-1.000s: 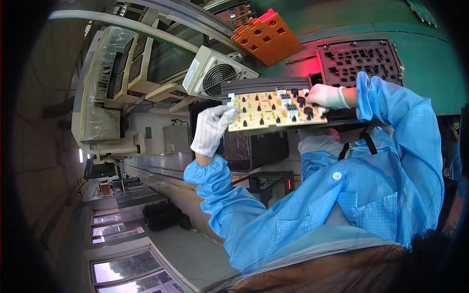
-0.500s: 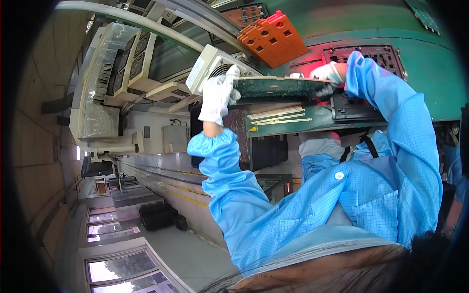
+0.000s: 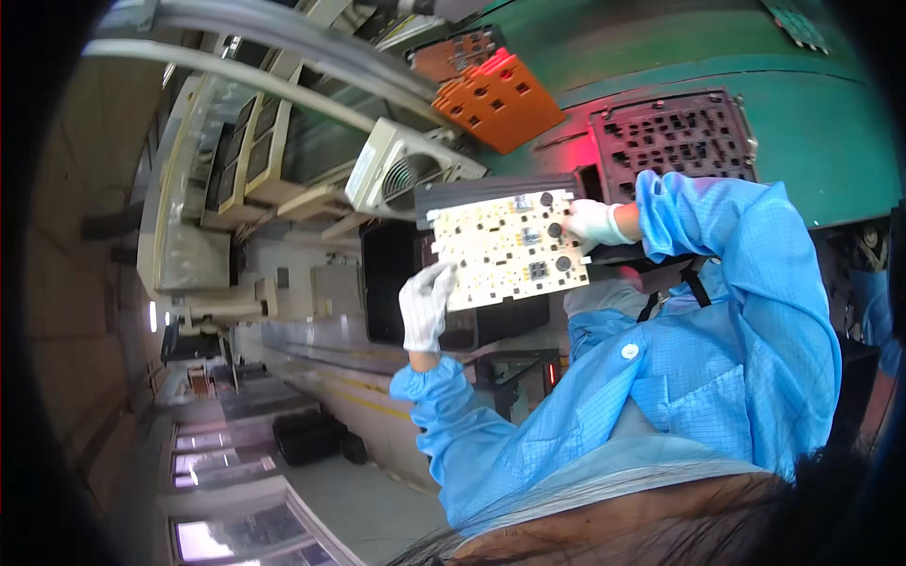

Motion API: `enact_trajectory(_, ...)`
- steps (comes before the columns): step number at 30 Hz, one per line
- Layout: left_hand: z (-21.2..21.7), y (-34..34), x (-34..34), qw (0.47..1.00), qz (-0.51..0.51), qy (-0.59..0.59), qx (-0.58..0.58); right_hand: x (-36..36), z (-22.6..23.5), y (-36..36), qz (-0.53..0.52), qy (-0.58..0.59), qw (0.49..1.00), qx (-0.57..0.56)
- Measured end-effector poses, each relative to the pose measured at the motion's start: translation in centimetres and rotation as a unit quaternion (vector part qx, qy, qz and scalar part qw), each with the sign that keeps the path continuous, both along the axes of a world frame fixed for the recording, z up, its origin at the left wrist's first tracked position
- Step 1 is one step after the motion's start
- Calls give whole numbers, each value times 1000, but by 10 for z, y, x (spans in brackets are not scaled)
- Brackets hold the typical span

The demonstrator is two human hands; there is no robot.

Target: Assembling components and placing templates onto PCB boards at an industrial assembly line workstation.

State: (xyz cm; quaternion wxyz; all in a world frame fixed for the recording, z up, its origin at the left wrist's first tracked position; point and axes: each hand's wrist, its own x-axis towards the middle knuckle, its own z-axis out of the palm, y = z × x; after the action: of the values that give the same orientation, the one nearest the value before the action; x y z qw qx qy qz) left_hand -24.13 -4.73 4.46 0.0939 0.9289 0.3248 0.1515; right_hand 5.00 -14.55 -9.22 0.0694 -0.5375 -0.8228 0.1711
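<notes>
A cream-white circuit board point(image 3: 491, 243) with several small dark parts and round black parts is held between my two white-gloved hands, its populated face turned up toward me. My left hand point(image 3: 427, 304) pinches its left edge near the lower corner. At the opposite edge, near the upper right, my right hand point(image 3: 596, 224) grips it; some of these fingers are hidden by the board. Just behind the board's far edge shows a dark ribbed strip point(image 3: 472, 192). Under and left of the board is a black bin point(image 3: 382, 283).
A black fixture tray with many cut-outs point(image 3: 675, 137) lies on the green bench point(image 3: 812, 160). Orange perforated plates point(image 3: 500, 102) stand at the back. A white boxed fan point(image 3: 411, 170) is beyond my left hand. Far right, a small green board point(image 3: 797, 28) rests on the bench.
The board has tipped from nearly edge-on to show its cream populated face. Both hands have come lower and nearer with it, toward the black bin.
</notes>
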Motion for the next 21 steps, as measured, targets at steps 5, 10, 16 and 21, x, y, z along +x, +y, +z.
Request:
enact_trajectory(5, -19, -20, 30, 942, 53, -229, -238, 48, 49, -28, -336, 543, 761, 114)
enact_trajectory(10, 32, -34, 102, 920, -118, -327, -182, 113, 149, -81, -388, 394, 755, 352)
enact_trajectory(16, 130, -90, 145, 567, -453, -524, -447, 209, 115, -57, -277, 57, 802, 526)
enact_trajectory(21, 184, -131, 124, 648, -347, -473, -485, 257, 75, -31, -232, -138, 831, 486)
